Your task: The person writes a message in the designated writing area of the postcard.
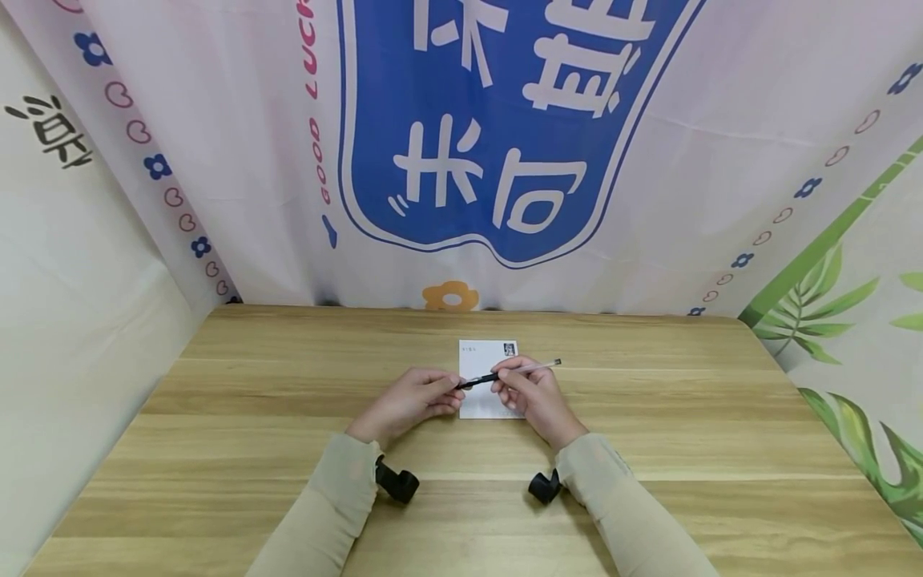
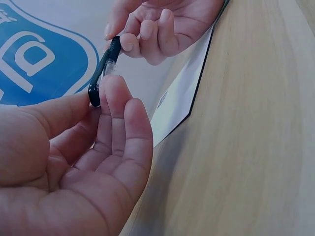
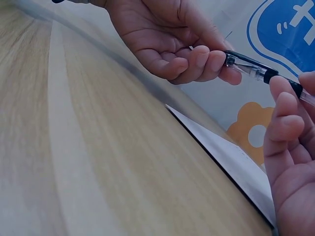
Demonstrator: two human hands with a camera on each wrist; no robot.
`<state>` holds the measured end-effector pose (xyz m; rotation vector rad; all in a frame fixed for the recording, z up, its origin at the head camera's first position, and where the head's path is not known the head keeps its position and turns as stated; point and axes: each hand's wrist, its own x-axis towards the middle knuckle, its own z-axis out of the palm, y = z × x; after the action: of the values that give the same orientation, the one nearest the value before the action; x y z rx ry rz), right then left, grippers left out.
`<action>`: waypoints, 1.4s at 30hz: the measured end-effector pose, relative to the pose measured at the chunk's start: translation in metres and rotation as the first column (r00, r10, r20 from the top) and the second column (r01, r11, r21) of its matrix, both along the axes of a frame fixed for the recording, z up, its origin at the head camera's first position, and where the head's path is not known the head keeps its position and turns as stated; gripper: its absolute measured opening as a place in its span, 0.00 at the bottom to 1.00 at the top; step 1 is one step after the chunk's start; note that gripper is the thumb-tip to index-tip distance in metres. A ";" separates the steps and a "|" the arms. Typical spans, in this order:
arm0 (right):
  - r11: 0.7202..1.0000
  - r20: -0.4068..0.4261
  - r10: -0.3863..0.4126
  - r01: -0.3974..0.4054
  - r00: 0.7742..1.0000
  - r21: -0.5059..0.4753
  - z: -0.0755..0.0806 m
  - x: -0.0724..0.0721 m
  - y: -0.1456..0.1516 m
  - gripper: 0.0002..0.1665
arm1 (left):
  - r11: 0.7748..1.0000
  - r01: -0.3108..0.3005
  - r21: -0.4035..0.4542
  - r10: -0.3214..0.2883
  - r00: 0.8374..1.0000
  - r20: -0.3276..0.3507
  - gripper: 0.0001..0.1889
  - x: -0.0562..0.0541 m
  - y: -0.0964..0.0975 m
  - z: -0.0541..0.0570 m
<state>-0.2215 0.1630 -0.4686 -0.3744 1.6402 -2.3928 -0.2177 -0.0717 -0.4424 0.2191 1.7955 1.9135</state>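
A slim pen point(image 1: 485, 378) with a clear barrel and black parts is held between both hands above a white card point(image 1: 472, 407). My left hand point(image 1: 413, 403) pinches its black clip end between thumb and fingertips; in the right wrist view the clear cap with its black clip point(image 3: 253, 61) shows beside those fingertips. Farther along, my right hand point(image 1: 539, 401) pinches the pen by the black section, and the barrel's other end sticks out to the right. In the left wrist view the right hand's fingers point(image 2: 157, 37) are loosely curled. The tip is hidden.
Beneath the hands, the card has a dark edge and a small square code point(image 1: 509, 349) at its top right. It lies on a wood-grain table point(image 1: 288, 401). A printed curtain point(image 1: 274, 240) hangs along the table's back edge. Dark wrist cameras point(image 1: 398, 484) hang at both cuffs.
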 end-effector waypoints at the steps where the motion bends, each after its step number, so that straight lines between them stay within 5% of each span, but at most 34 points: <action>1: 1.000 -0.001 -0.001 0.001 1.000 0.001 0.000 0.000 0.000 0.08 | 1.000 0.004 0.005 -0.004 1.000 -0.002 0.18 0.000 0.000 -0.001; 8: 1.000 0.005 -0.020 0.020 1.000 0.002 -0.001 -0.001 0.000 0.05 | 0.999 0.030 0.041 -0.030 0.999 -0.013 0.17 0.000 -0.001 0.000; 42: 0.997 -0.029 -0.014 0.012 0.999 -0.074 -0.001 0.004 -0.003 0.13 | 0.998 -0.047 0.033 0.047 0.999 -0.006 0.16 0.002 0.005 0.001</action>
<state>-0.2178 0.1596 -0.4701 -0.4152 1.5741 -2.4750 -0.2159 -0.0667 -0.4410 0.1970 1.7898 1.9778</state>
